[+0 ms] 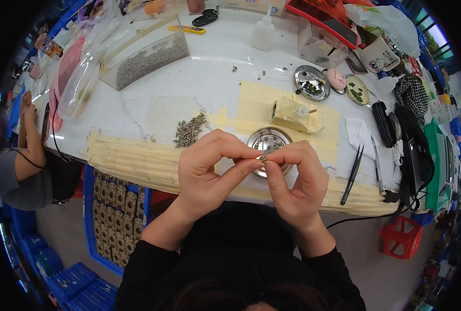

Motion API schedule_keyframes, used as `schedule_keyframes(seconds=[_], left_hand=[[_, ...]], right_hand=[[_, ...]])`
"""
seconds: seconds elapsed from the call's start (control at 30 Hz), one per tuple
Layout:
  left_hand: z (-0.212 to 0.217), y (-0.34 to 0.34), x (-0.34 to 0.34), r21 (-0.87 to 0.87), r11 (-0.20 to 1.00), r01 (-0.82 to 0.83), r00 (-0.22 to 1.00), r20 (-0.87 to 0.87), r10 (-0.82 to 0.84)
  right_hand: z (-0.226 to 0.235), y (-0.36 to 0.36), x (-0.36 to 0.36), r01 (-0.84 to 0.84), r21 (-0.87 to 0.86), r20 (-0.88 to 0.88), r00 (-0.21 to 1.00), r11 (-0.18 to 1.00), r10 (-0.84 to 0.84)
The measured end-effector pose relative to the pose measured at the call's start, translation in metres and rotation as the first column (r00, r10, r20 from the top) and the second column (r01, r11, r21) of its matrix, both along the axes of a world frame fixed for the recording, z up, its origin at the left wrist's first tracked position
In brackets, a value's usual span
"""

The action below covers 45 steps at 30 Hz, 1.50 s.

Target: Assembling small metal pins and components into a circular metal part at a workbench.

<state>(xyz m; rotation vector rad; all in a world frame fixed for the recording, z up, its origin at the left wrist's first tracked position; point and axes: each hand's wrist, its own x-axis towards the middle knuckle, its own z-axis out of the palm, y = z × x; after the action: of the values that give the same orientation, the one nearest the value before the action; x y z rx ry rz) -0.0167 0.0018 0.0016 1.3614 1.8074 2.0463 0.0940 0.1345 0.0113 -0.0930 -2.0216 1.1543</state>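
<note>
My left hand (207,168) and my right hand (300,179) meet at the fingertips, pinching a tiny metallic piece (262,158) between them; it is too small to name exactly. Right behind and below the fingertips stands a round steel dish (270,136) with small bits in it, partly covered by my hands. Beyond my left hand lies a heap of small grey-gold metal pieces (190,130). A tape-wrapped block (295,115) with a small nozzle-like tip sits past the dish on yellow tape.
To the right lie black tweezers (352,175) and a slim metal tool (377,166). Farther back are a steel dish of green bits (311,84), a white squeeze bottle (263,33) and a clear bin of grey pieces (150,59). Another person's arm (28,137) is at left.
</note>
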Motion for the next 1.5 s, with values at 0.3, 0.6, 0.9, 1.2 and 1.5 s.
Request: schedule_keyframes(seconds=[0.3,0.6,0.9,1.2,1.5], left_hand=[[0.011,0.002,-0.002,-0.085,0.996,0.020,1.000,-0.009,-0.020],[0.022,0.013,-0.009,-0.102,0.994,-0.041,0.965,-0.262,0.013],[0.012,0.008,-0.008,-0.073,0.995,-0.075,0.984,-0.168,0.062],[0.003,0.009,-0.006,-0.013,0.994,-0.112,0.993,-0.033,0.111],[0.004,0.008,-0.007,0.015,0.998,-0.062,0.998,-0.009,0.062]], right_hand=[[0.002,0.008,-0.006,0.057,0.196,-0.044,0.998,0.979,-0.050],[0.018,0.017,-0.003,0.083,0.252,0.008,0.996,0.964,-0.088],[0.028,0.042,0.006,0.205,0.332,0.046,0.971,0.921,-0.233],[0.023,0.068,-0.007,0.348,0.393,0.123,0.898,0.851,-0.423],[0.029,0.060,-0.005,0.420,0.368,-0.048,0.900,0.830,-0.433]])
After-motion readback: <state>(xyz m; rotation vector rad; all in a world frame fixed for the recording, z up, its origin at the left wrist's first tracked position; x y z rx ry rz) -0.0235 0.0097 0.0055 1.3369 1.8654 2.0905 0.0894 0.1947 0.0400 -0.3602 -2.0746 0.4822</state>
